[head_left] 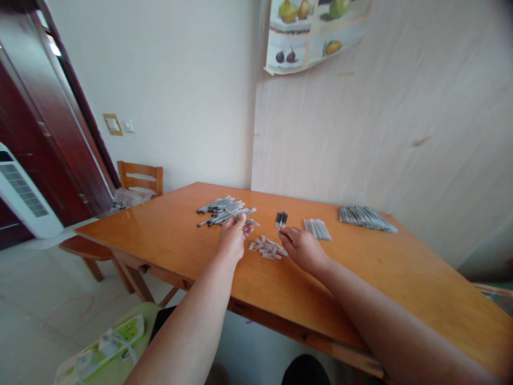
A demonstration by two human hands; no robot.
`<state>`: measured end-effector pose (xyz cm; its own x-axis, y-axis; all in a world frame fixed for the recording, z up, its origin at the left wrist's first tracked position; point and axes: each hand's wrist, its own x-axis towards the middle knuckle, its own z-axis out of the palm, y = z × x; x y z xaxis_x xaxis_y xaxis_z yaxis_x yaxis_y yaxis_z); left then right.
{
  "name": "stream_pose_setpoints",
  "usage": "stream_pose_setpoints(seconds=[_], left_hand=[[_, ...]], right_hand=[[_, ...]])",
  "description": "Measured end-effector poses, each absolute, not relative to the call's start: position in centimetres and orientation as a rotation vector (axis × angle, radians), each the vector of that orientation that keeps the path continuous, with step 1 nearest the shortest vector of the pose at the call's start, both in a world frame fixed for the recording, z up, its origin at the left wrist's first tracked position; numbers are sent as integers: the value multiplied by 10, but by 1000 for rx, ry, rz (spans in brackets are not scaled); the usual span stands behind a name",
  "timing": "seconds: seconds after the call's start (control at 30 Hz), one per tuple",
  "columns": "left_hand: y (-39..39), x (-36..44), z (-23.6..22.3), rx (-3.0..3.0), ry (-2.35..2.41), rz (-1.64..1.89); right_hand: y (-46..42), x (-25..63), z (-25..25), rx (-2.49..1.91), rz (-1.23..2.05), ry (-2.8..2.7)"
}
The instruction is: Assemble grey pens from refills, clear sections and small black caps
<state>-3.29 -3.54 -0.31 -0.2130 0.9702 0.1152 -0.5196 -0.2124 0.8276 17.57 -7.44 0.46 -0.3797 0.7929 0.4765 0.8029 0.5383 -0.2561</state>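
Observation:
My left hand [235,235] is closed on a slim grey pen [252,221], at the near edge of a loose pile of grey pens with dark ends [218,209]. To its right my right hand [302,247] is closed in a pinch, low over the table; whatever lies between its fingertips is too small to make out. Short whitish pieces [267,248], perhaps caps, are scattered between the two hands. Just beyond the right fingertips lie several short dark sticks with pale ends [281,218]. A row of pale, translucent tubes [316,229] sits behind the right hand.
On the far right of the wooden table [385,278] is a flat bundle of grey pens [366,219]. A wooden chair [140,174] and a clear plastic bag [134,198] are at the left. A light green stool [148,315] stands at the front left.

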Motion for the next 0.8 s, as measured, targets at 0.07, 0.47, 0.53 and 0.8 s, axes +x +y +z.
stream_pose_setpoints(seconds=[0.07,0.47,0.53,0.8], left_hand=[[-35,-30,-4,814,813,1672],[-33,-30,-8,745,904,1645],[-34,-29,-8,752,905,1639],[-32,-28,-10,789,922,1624]], right_hand=[[-74,175,4,-1258,-27,-2218],[-74,167,-3,-1386,75,-2267],[-76,166,-1,-1394,37,-2275],[-75,166,-1,-1406,-43,-2292]])
